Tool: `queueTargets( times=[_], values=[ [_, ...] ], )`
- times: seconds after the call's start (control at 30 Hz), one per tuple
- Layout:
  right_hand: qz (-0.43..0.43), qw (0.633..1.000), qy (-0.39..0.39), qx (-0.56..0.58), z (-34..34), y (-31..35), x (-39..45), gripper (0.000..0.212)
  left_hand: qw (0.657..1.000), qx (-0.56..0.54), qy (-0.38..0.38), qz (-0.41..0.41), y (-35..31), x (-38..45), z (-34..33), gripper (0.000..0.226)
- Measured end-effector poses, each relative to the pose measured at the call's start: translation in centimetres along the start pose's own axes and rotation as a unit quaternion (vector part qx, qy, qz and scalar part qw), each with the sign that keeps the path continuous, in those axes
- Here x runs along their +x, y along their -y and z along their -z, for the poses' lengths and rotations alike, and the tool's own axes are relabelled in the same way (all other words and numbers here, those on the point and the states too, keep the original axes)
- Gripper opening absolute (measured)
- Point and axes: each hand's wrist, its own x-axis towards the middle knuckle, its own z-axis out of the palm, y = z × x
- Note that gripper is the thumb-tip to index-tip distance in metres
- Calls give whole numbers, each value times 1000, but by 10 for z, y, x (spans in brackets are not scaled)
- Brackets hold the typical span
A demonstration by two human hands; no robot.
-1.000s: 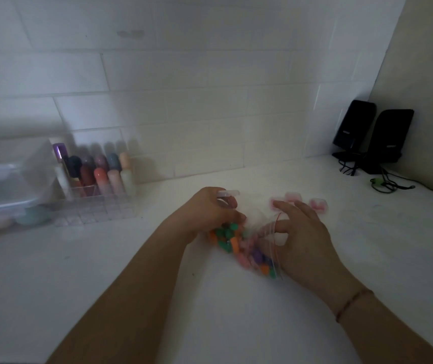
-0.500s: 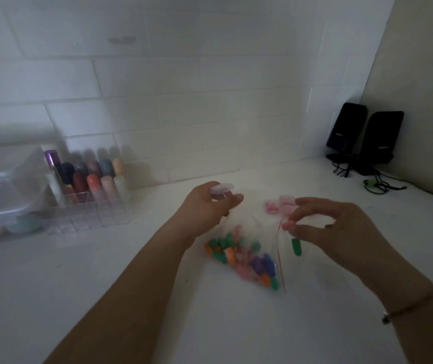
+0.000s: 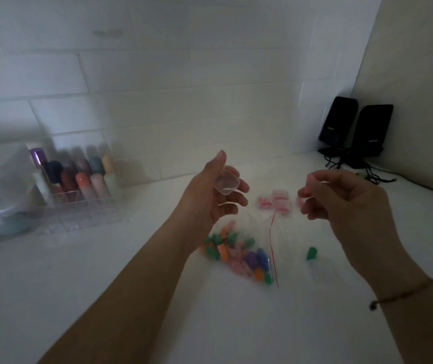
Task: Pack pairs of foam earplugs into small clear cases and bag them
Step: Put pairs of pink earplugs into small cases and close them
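White tabletop [image 3: 105,298] now carries 1 dropped green earplug [image 3: 311,253]; clear case [image 3: 227,183] is gripped by left hand [image 3: 218,195], right hand [image 3: 341,203] fingers pinched together, holding unclear.

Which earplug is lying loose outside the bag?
The green earplug, alone on the counter to the right of the bag and below the right hand. The other coloured earplugs are heaped inside the bag.
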Motion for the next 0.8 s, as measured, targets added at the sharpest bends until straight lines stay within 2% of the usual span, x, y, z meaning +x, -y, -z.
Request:
queueTargets(
  times=[0.1, 0.2, 0.33, 0.4, 0.53, 0.67, 0.73, 0.8],
  values=[
    [52, 998, 31, 24, -4, 11, -7, 13, 995, -22, 81, 51, 5, -7, -14, 60],
    [91, 993, 69, 5, -18, 20, -21, 16, 989, -7, 127, 73, 15, -13, -25, 69],
    [154, 965, 43, -209, -30, 11, -33, 10, 983, 1, 163, 78, 22, -17, -31, 68],
    [166, 956, 42, -237, -31, 6, -33, 12, 981, -2, 175, 79, 23, -17, -31, 64],
    [169, 948, 32, -267, -29, -2, -29, 18, 979, -22, 179, 93, 23, -17, -29, 61],
    [220, 933, 71, -276, -29, -3, -27, 24, 979, -23, 171, 105, 23, -13, -24, 66],
    [255, 935, 36, -244, -27, 2, -25, 16, 983, -40, 145, 108, 21, -9, -20, 69],
    [243, 946, -26, -214, -20, 6, -21, 12, 988, -55, 98, 109, 16, -3, -13, 69]
  ],
)
